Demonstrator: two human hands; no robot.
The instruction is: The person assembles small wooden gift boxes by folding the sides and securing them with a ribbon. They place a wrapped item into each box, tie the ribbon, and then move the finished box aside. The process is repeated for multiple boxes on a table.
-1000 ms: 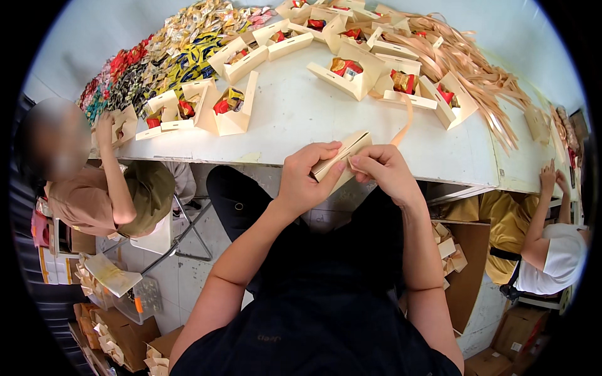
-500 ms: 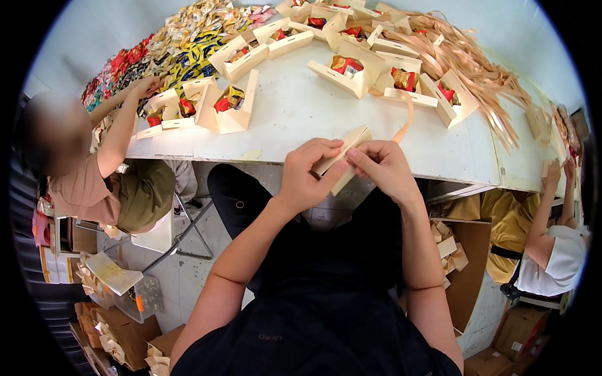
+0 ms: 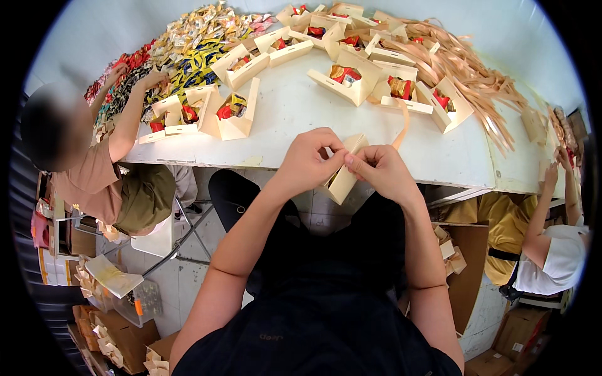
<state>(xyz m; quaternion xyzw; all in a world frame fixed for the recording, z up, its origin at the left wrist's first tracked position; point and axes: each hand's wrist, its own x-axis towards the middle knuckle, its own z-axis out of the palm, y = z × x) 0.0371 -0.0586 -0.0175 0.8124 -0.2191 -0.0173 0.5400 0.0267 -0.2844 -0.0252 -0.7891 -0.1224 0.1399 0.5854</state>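
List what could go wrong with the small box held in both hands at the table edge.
1. The beige box is pinched by the left hand and right hand past the edge of the white table, over the lap; a slip could drop it to the floor.
2. The ribbon trails back onto the table toward the open filled boxes and might snag or drag them.
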